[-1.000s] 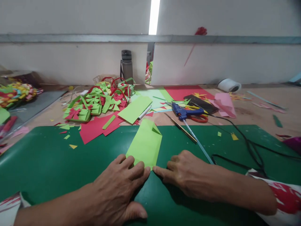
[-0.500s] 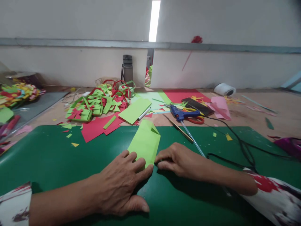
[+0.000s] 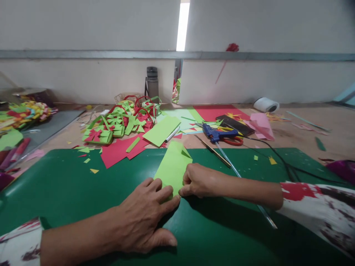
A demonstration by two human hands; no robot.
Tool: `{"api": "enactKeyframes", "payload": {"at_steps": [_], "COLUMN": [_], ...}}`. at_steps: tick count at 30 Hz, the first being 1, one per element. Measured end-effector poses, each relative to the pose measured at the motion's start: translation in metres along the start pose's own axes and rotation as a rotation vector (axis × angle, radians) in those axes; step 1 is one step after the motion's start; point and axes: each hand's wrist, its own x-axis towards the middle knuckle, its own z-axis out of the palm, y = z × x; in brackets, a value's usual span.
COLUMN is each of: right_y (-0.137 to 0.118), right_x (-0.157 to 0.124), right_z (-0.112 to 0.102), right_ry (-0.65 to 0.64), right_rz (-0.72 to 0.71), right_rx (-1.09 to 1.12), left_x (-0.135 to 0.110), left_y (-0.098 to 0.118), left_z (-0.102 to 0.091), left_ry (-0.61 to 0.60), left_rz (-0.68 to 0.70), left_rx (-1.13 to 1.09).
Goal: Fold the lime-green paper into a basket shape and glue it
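Note:
A folded light-green paper lies on the green mat, its top right corner turned over in a small flap. My left hand rests palm down on the paper's lower end, fingers stretched over it and thumb spread on the mat. At the paper's lower right edge is my right hand, fingers curled in and thumb at the edge; exactly how they grip it is partly hidden. Just beyond the right hand lie a brown thin stick and a clear glue stick, the latter passing under my right forearm.
Behind the mat stand several green and red paper baskets, a grey bottle and red paper sheets. Right of these are a white pen, a blue glue gun with a black cord, red-handled scissors and a dark phone-like case.
My right hand has shifted a little up along the paper's right edge and curled more tightly, its forearm now higher. My left hand stays on the paper. The view has shifted slightly.

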Motion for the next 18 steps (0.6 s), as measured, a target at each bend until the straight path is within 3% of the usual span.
{"api": "enactKeyframes", "payload": {"at_steps": [10,18], "right_y": [0.000,0.005], "right_x": [-0.005,-0.002], "right_z": [0.000,0.003], "right_ry": [0.024,0.064], "right_rz": [-0.019,-0.048], "right_rx": [-0.028,-0.048], "left_x": [-0.019,-0.034], "left_y": [-0.006,-0.009], "left_z": [0.005,0.007], "left_ry": [0.057,0.186], "left_rz": [0.026,0.025], "left_rx": [-0.068,-0.092]}}
